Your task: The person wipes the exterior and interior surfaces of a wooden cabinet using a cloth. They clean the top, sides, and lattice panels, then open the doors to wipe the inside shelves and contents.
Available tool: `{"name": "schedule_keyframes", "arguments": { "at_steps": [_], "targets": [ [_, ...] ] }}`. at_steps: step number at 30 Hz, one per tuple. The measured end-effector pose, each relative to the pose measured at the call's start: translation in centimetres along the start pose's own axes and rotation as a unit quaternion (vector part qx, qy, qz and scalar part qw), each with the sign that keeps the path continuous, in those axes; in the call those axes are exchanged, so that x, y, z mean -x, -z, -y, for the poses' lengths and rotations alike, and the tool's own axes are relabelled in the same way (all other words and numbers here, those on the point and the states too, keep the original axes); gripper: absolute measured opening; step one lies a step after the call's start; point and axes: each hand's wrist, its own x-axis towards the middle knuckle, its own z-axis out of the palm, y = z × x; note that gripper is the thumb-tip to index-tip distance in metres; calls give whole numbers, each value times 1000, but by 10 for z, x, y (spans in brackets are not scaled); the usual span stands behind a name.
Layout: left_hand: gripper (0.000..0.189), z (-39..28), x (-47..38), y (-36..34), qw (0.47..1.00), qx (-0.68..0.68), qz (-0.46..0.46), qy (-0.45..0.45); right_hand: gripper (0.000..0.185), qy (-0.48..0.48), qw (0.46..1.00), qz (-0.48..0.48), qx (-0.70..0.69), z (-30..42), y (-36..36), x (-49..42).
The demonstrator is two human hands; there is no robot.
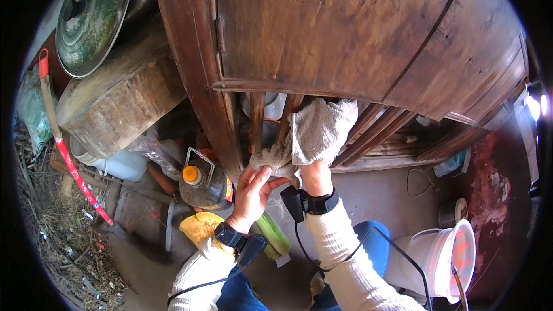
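Note:
A greyish-white cloth (324, 131) lies over my right hand (317, 178), hiding its fingers, in front of the wooden slats (285, 116) below the cabinet door. My left hand (252, 196) pinches a bunched, hanging part of the same cloth between thumb and fingers, lower and to the left. Behind it is a wooden slat (257, 123). The dark brown wooden cabinet (328, 30) fills the upper view, its door panel above both hands.
Left of my hands stand a dark plastic jug (203, 185) with an orange cap and a yellow scoop-like object (201, 226). A green bottle (272, 237) lies below them. A white bucket (432, 259) is at lower right. A red-wrapped stick (75, 168) leans near straw litter (69, 242).

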Motion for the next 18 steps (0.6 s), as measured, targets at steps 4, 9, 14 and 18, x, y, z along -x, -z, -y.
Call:
{"name": "schedule_keyframes", "arguments": {
  "at_steps": [4, 9, 14, 18],
  "targets": [
    [30, 3, -5, 1, 1000, 7, -21, 4, 24, 8, 999, -6, 52, -1, -12, -4],
    [27, 11, -11, 11, 999, 10, -32, 10, 22, 0, 997, -24, 79, -8, -20, -6],
    [27, 17, -15, 22, 998, -1, -61, 22, 19, -60, 990, -34, 126, -17, -32, 6],
    [25, 28, -15, 33, 991, -72, -97, 54, 25, -120, 978, 70, 153, -32, -51, 58]
  ]
}}
